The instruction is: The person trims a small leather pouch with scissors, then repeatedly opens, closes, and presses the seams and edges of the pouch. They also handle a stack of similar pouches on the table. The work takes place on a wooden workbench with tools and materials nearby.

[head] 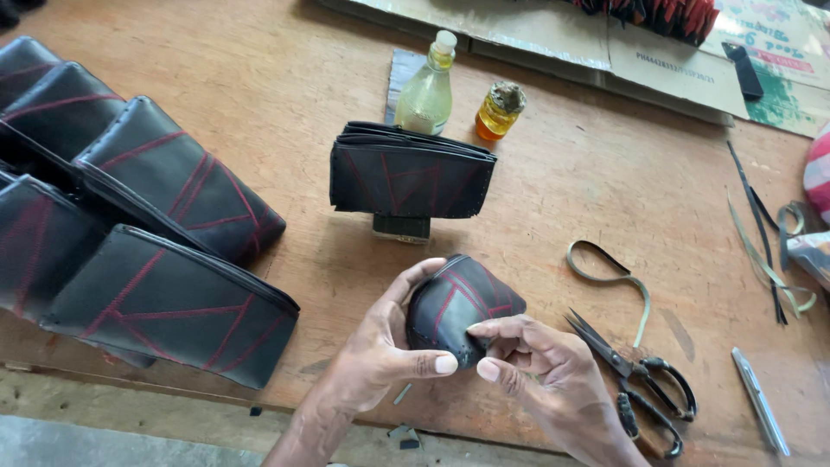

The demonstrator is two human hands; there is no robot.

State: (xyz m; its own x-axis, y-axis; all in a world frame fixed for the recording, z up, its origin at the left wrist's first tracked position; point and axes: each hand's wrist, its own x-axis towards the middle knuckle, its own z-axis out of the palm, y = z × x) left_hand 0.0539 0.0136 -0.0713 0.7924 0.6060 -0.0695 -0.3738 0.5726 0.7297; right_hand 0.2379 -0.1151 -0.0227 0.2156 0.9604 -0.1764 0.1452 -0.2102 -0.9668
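Taking the black pouch in the hands as the landmark: far to its left, a row of finished black pouches with red stitched lines lies overlapping along the wooden table, well apart from it. Just left of the pouch, the left hand is wrapped around its rounded side, thumb up over the top edge and fingers curled underneath — a full grasp. The pouch itself is held a little above the table's near edge, bent into a dome, its red lines facing up.

Straight behind it stands a folded stack of black stitched panels propped on a small dark block, and behind that a clear bottle of pale yellow liquid beside a small amber jar.

Just right of the pouch, the right hand pinches its lower corner between thumb and forefinger, the other fingers tucked in. Further right lie black-handled scissors, a looped strip above them, and a metal pen-like tool near the table's edge.

The pouch looks light and pliable — it bends readily under the fingers yet keeps its curve, so likely rubbery or leather-like, with a matte surface that should not slip. The seamed edges and corners seem the firmest places to grip.
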